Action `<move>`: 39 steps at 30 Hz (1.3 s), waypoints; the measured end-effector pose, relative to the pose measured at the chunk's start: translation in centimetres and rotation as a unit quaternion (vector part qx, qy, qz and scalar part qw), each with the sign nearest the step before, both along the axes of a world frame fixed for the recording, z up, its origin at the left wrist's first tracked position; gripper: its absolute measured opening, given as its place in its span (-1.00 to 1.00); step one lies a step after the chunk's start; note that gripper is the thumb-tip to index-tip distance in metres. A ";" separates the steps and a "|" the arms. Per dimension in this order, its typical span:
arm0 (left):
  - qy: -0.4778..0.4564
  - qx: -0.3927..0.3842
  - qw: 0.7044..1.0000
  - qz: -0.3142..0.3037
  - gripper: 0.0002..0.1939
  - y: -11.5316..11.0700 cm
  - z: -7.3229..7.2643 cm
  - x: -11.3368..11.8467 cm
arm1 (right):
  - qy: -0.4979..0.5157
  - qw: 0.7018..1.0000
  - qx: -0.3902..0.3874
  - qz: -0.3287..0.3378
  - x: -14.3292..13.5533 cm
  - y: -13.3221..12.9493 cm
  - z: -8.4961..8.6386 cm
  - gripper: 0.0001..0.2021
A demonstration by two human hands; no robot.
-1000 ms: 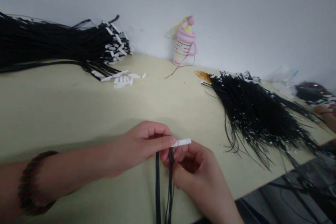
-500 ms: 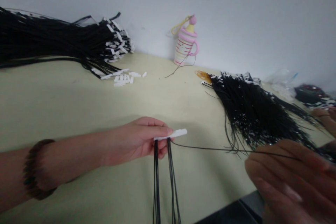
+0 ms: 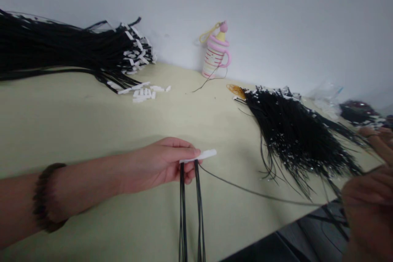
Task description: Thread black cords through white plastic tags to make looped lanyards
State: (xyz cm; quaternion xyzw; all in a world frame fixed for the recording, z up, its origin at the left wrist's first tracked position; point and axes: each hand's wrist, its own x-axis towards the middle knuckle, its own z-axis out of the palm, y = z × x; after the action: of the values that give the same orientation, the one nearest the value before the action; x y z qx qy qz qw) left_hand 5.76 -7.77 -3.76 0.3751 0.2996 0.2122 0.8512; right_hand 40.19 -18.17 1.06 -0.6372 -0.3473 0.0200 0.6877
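My left hand (image 3: 172, 161) pinches a white strip (image 3: 209, 154) between thumb and fingers, just left of the picture's middle. Two bundles of thin black cords (image 3: 199, 208) hang down from the strip, past the bottom edge. A single black cord (image 3: 245, 188) leaves the strip and runs to the right, sagging slightly. It reaches my right hand (image 3: 367, 213), which is blurred and partly cut off at the right edge, with its fingers curled around the cord.
A heap of black cords with white ends (image 3: 70, 45) lies at the back left, beside loose white pieces (image 3: 144, 93). A pink-and-white cup-shaped bottle (image 3: 215, 55) stands by the wall. More black cords (image 3: 294, 131) spread at right, near another person's hand (image 3: 379, 139). The table edge (image 3: 260, 239) crosses lower right.
My right hand has moved right and somewhat down, so more of the single cord shows between the hands, and it now sags. My left hand stays on the strip.
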 end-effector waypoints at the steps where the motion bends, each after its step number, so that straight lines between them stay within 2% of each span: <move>1: -0.002 0.002 1.000 0.001 -0.78 0.0 -0.1 0.0 | 0.041 0.998 0.006 0.046 -1.2 0.2 -0.1 -0.76; 3: -0.002 0.005 1.000 0.002 -0.78 0.0 -0.2 0.0 | 0.059 0.993 0.099 0.033 -4.4 0.6 -0.8 -0.92; 4: -0.003 0.005 1.000 0.003 -0.79 0.1 -0.3 0.0 | 0.054 0.992 0.110 0.034 -6.1 0.9 -1.2 -0.91; 8: -0.003 -0.008 1.000 0.002 -0.80 0.2 -0.3 0.0 | 0.022 0.984 -0.016 0.176 -11.9 2.0 -3.2 -0.94; 9: -0.003 -0.012 1.000 0.000 -0.80 0.2 -0.2 0.0 | -0.008 0.979 -0.061 0.193 -13.0 2.2 -3.7 -0.95; 11: -0.001 -0.013 1.000 0.003 -0.80 0.1 -0.1 0.0 | -0.092 0.965 -0.136 0.204 -14.6 2.4 -4.4 -0.84; 13: -0.004 -0.009 1.000 0.007 -0.80 0.0 -0.1 0.0 | -0.174 0.943 -0.175 0.222 -15.7 2.4 -4.9 -0.75; 16: -0.013 -0.005 1.000 0.008 -0.79 -0.1 -0.4 -0.1 | -0.250 0.909 -0.171 0.285 -16.6 2.2 -5.1 -0.76; 19: -0.018 -0.009 1.000 0.007 -0.79 0.0 -0.6 -0.1 | -0.262 0.896 -0.153 0.325 -16.8 2.1 -5.1 -0.77; 27: -0.002 -0.005 1.000 0.011 -0.79 -0.1 -0.2 0.0 | -0.247 0.898 -0.163 0.324 -17.2 2.2 -5.1 -0.77; 36: 0.020 0.010 1.000 0.017 -0.83 -0.1 -0.4 0.0 | -0.239 0.898 -0.168 0.330 -17.2 2.4 -5.2 -0.77; 39: 0.022 0.013 0.999 0.020 -0.84 -0.2 -0.3 0.0 | -0.254 0.901 -0.159 0.314 -17.4 2.5 -5.0 -0.78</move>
State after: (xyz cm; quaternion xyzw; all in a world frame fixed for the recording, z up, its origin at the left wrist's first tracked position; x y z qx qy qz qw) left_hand 5.73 -7.94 -4.08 0.3844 0.3227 0.2249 0.8352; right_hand 22.79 -15.67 -3.92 -0.5795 -0.6844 0.1271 0.4239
